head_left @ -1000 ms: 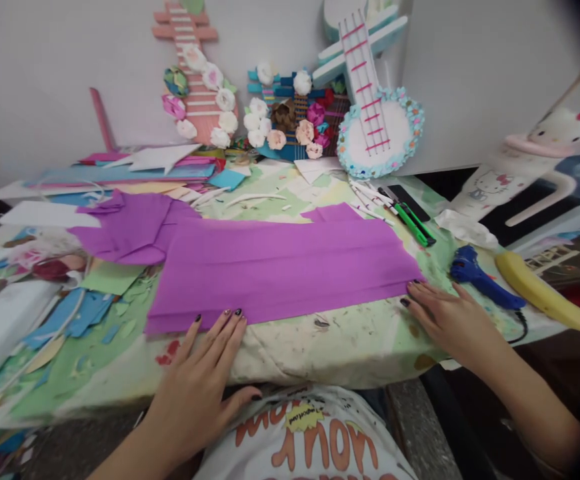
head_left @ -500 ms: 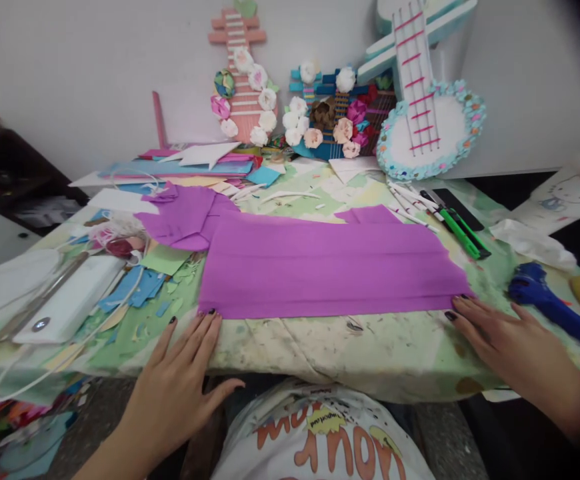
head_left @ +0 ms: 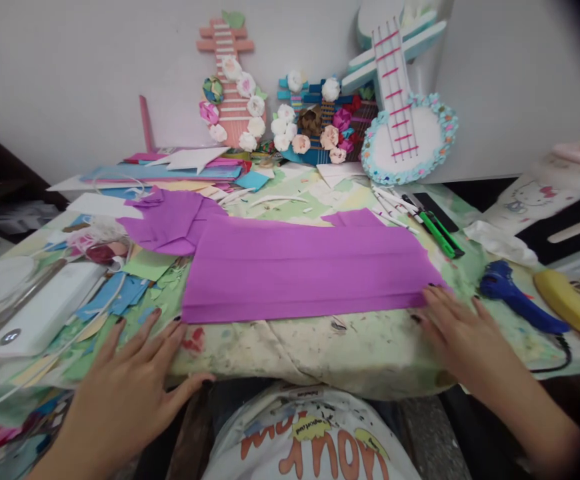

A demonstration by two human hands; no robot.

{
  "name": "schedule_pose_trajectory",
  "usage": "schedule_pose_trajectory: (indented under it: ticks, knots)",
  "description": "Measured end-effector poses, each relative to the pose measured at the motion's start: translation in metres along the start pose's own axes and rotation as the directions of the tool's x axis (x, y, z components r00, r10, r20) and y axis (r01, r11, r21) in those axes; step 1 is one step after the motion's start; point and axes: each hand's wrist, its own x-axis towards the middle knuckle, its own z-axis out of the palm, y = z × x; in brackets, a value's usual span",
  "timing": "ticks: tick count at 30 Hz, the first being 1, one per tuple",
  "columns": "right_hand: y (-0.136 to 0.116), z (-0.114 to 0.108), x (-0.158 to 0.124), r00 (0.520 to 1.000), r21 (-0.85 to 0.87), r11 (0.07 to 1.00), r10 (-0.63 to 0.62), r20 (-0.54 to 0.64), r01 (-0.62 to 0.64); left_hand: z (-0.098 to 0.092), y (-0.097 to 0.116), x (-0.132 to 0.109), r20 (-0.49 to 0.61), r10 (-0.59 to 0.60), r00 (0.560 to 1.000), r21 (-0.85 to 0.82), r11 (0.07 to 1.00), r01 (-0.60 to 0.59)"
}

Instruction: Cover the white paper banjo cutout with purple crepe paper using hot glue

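A wide sheet of purple crepe paper (head_left: 295, 270) lies flat before me, with fold lines running along its length. My left hand (head_left: 133, 373) is spread on the tablecloth, its fingertips beside the sheet's near left corner. At the other end, my right hand (head_left: 463, 340) has its fingers stretched out, with the tips on the sheet's near right corner. Neither hand grips anything. A crumpled purple paper piece (head_left: 167, 220) adjoins the sheet's far left corner, and a smaller purple piece (head_left: 355, 218) shows behind its far edge.
Decorated model guitars (head_left: 233, 100) lean on the wall. To the right are a green cutter (head_left: 441, 235), a blue glue gun (head_left: 520, 300) and a yellow banana-shaped object (head_left: 573, 307). At left lie a white power bank-like device (head_left: 45, 310), cables and paper scraps.
My left hand has slid left and spread its fingers, coming off the sheet's corner. The right hand stays at its corner. The view has shifted slightly to the right.
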Motion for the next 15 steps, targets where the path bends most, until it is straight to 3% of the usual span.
schedule_pose_trajectory:
  ticks: [3,5,8,11,15]
  knots:
    - [-0.059,-0.020,0.020,0.988,0.138,0.980,-0.136,-0.074,0.146,-0.006,0.026,0.029,-0.102,0.077,0.992,-0.060,0.995,-0.084]
    - [-0.102,-0.030,0.032,0.955,0.264,0.919,-0.297,-0.021,0.292,-0.002,0.050,0.047,-0.143,0.145,0.979,-0.098,0.982,-0.160]
    - [-0.145,-0.034,0.044,0.929,0.400,0.854,-0.369,0.014,0.333,0.013,0.078,0.060,-0.121,0.241,0.963,-0.149,0.955,-0.258]
    - [-0.154,-0.028,0.042,0.927,0.466,0.835,-0.366,0.077,0.291,0.031,0.086,0.055,-0.116,0.255,0.960,-0.178,0.946,-0.273]
    - [-0.132,-0.023,0.028,0.950,0.454,0.871,-0.280,0.141,0.189,0.044,0.079,0.040,-0.106,0.195,0.975,-0.236,0.948,-0.216]
